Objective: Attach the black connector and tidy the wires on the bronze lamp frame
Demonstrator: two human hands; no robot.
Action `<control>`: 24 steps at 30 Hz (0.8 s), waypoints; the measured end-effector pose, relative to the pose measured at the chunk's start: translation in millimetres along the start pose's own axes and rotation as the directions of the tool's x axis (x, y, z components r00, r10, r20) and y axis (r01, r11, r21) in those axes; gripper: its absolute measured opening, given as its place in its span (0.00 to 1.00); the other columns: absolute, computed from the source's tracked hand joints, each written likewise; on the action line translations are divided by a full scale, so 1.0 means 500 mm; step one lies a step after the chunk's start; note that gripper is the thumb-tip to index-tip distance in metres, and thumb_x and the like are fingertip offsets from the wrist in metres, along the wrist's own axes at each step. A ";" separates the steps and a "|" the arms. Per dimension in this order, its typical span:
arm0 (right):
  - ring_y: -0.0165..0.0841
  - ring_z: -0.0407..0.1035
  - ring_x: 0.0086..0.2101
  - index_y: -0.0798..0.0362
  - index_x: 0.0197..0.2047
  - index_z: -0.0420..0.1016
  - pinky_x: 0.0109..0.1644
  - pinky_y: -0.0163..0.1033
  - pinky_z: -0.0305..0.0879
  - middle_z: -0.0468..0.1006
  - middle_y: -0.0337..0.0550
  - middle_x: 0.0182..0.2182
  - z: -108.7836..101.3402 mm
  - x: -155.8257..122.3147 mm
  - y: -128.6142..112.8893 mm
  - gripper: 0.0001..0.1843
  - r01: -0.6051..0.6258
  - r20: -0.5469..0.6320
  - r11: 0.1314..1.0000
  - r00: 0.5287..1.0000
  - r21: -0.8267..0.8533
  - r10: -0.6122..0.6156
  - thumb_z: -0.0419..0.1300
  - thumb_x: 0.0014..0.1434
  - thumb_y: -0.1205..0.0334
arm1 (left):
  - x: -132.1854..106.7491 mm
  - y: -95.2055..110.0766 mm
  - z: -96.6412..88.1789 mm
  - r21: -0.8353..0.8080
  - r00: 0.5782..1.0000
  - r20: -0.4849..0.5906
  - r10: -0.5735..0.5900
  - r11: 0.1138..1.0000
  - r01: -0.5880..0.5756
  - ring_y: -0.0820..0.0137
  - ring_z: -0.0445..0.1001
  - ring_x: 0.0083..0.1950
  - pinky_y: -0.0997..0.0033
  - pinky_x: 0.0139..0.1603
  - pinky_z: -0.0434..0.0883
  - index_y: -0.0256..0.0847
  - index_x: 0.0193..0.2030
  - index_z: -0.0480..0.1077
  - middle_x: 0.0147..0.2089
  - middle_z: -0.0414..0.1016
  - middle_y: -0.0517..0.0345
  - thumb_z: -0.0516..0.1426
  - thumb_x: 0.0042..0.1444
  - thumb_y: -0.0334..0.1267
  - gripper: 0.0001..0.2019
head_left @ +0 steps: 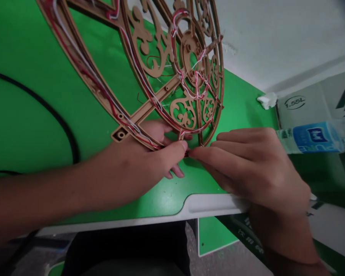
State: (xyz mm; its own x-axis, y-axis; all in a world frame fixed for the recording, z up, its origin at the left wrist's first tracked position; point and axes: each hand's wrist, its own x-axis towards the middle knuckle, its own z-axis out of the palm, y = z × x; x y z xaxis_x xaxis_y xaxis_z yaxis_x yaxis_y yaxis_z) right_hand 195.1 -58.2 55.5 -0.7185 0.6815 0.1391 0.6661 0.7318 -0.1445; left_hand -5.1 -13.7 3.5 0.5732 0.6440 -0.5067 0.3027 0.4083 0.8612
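A brown openwork round frame (155, 99) with scrolled ornament stands tilted over the green table. Red and white wires (135, 61) run in the channels of its rings and cross near its hub. My left hand (158, 159) grips the lower rim, thumb in front and the other fingers reaching behind and below. Close to that thumb, my right hand (255, 165) is closed in a pinch at the bottom edge of the frame. Whatever lies between its fingertips is too small and covered to make out.
The green table (161, 195) has a pale front edge with a raised step. On the right, a plastic bottle (317, 137) with a blue label lies by a carton (307, 94). Crumpled white tissue (267, 100) sits near the wall. A black cable (56, 111) curves at left.
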 end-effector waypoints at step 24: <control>0.28 0.57 0.24 0.60 0.44 0.76 0.28 0.42 0.50 0.69 0.36 0.22 0.027 -0.014 0.003 0.05 -0.017 -0.088 0.987 0.996 -0.157 0.003 0.60 0.65 0.70 | 0.003 0.008 0.006 0.015 0.999 -0.028 0.025 1.000 -0.024 0.70 0.80 0.24 0.79 0.25 0.76 0.43 0.32 0.75 0.22 0.79 0.64 0.57 0.57 0.48 0.12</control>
State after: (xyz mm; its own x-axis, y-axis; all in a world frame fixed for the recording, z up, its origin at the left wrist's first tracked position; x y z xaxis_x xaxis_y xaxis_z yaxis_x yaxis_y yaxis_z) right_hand 198.3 -61.9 41.1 -0.6959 0.6821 0.2246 0.7015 0.7126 0.0091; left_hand -0.8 -13.0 6.5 0.5589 0.6718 -0.4860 0.2998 0.3827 0.8738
